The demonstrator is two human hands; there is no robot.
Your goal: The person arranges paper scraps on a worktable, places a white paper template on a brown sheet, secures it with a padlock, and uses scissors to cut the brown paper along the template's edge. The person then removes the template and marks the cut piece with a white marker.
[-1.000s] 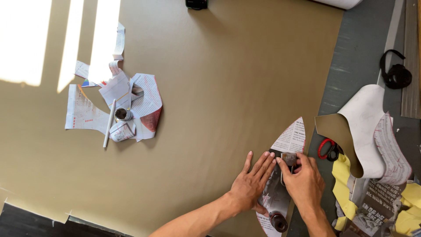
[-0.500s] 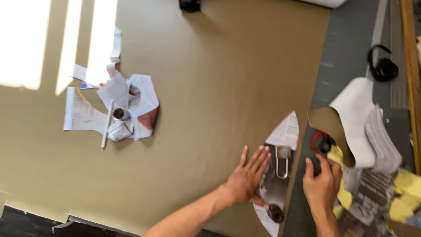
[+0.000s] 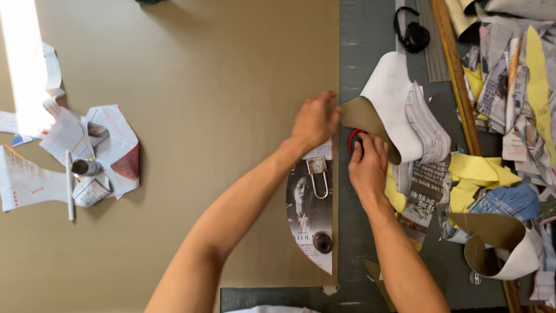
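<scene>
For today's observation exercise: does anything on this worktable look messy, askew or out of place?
Yes. Right of the brown sheet, paper scraps lie heaped and curled. A padlock and a round weight sit on the magazine-page pattern, odd as paperweights. The right hand touches a red-rimmed object.

Two hands: left hand [image 3: 314,120], right hand [image 3: 367,165]. One padlock [image 3: 317,174], one round weight [image 3: 322,242], one white pen [image 3: 69,185], one black headset [image 3: 412,33].
</scene>
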